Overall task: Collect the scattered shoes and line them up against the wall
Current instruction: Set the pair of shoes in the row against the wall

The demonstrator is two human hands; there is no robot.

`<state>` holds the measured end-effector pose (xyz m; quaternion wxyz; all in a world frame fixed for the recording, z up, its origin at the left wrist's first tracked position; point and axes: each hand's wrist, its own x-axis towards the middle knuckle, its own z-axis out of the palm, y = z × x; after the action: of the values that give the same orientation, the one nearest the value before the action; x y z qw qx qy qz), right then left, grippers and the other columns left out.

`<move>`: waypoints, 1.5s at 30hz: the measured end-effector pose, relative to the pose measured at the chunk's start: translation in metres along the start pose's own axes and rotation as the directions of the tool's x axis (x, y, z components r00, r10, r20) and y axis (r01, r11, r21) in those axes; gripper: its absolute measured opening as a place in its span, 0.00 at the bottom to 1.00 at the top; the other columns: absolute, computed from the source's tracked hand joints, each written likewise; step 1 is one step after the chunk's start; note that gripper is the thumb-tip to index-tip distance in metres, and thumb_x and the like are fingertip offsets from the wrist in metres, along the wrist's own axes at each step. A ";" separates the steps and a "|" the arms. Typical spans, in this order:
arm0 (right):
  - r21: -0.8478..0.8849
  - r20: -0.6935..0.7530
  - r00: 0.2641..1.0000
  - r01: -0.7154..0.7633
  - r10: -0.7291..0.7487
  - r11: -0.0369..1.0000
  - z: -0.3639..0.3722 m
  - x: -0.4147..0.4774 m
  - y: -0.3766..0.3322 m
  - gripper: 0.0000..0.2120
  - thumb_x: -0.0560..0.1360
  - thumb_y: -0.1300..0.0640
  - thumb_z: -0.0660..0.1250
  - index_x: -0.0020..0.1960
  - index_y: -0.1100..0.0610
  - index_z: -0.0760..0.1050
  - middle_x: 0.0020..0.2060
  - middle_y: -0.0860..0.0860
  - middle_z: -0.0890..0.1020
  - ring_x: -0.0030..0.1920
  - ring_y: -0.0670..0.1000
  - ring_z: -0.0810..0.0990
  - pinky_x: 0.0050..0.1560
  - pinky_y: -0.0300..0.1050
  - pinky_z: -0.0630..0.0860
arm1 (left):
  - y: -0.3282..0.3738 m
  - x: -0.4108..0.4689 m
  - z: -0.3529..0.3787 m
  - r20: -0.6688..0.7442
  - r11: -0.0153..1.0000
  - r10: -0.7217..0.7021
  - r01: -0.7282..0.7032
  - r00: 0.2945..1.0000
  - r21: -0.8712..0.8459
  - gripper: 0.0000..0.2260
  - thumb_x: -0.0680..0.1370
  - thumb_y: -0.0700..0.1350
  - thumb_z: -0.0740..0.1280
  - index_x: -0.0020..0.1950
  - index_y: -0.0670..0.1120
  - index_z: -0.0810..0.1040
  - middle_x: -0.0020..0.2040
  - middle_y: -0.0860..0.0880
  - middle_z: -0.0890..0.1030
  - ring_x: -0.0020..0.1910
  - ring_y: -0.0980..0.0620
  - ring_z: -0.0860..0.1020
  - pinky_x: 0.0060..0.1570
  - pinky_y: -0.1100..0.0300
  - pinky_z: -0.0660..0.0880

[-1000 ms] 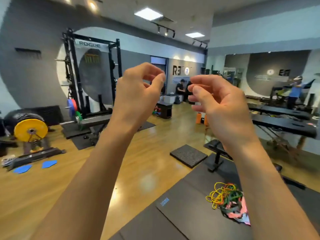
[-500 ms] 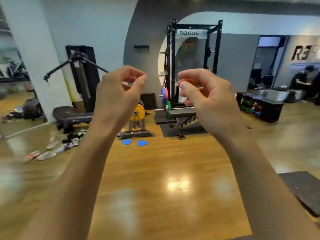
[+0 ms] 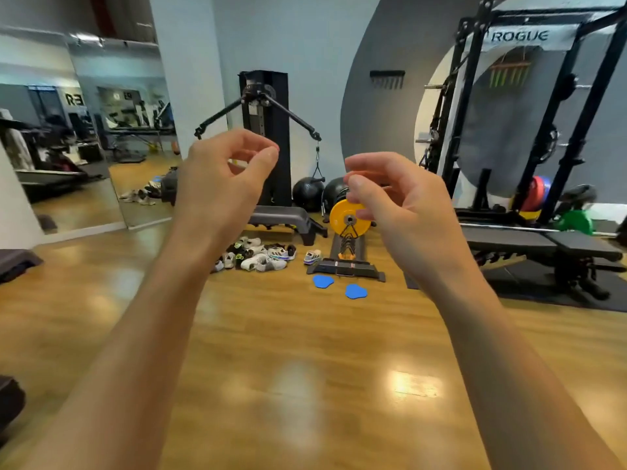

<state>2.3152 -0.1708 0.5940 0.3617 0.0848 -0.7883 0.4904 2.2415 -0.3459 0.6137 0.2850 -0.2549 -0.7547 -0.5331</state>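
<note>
You've got the shoe pile [image 3: 258, 257] dead centre now, closer than before; your left hand [image 3: 220, 179] and right hand [image 3: 405, 206] stay up, fingers loosely curled, empty.

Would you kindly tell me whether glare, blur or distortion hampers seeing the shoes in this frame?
Head view: ceiling-light glare patches the wooden floor, short of the shoes. Head view: the shoes are small and soft, pairs hard to separate. Head view: the wide lens tilts the rack at right.
</note>
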 end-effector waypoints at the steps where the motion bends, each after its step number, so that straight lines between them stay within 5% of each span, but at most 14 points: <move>1: 0.007 0.005 1.000 -0.001 0.000 1.000 0.010 0.020 0.014 0.09 0.78 0.53 0.64 0.56 0.47 0.78 0.46 0.43 0.83 0.49 0.44 0.81 0.50 0.50 0.80 | -0.017 0.018 0.009 0.005 1.000 0.000 0.000 1.000 -0.002 0.06 0.78 0.50 0.66 0.51 0.52 0.81 0.47 0.52 0.82 0.47 0.52 0.80 0.50 0.47 0.79; 15: 0.125 0.164 0.986 -0.027 0.006 0.992 0.167 0.269 0.244 0.08 0.77 0.52 0.64 0.55 0.45 0.78 0.47 0.42 0.82 0.50 0.44 0.81 0.51 0.49 0.80 | -0.270 0.227 0.095 -0.093 0.981 -0.126 0.138 0.988 0.138 0.04 0.78 0.47 0.66 0.49 0.54 0.80 0.45 0.55 0.80 0.46 0.52 0.80 0.49 0.46 0.80; 26: 0.261 0.375 0.926 -0.059 -0.044 0.963 0.392 0.447 0.381 0.08 0.77 0.53 0.64 0.55 0.48 0.79 0.47 0.45 0.83 0.49 0.45 0.82 0.51 0.52 0.80 | -0.502 0.372 0.061 -0.256 0.903 -0.227 0.302 0.940 0.305 0.04 0.76 0.51 0.65 0.47 0.56 0.80 0.44 0.56 0.81 0.46 0.52 0.81 0.48 0.44 0.80; 45: 0.204 0.480 0.873 -0.205 0.085 0.957 0.756 0.723 0.598 0.09 0.78 0.57 0.65 0.57 0.53 0.79 0.49 0.45 0.83 0.49 0.44 0.82 0.52 0.51 0.80 | -0.921 0.648 0.036 -0.224 0.829 -0.422 0.474 0.879 0.298 0.05 0.76 0.50 0.65 0.46 0.55 0.81 0.42 0.54 0.82 0.43 0.53 0.81 0.46 0.46 0.80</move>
<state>1.1317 -0.3401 0.4463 0.1102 0.1848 -0.7885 0.5762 1.1426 -0.5370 0.4515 0.2470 0.0236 -0.8514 -0.4621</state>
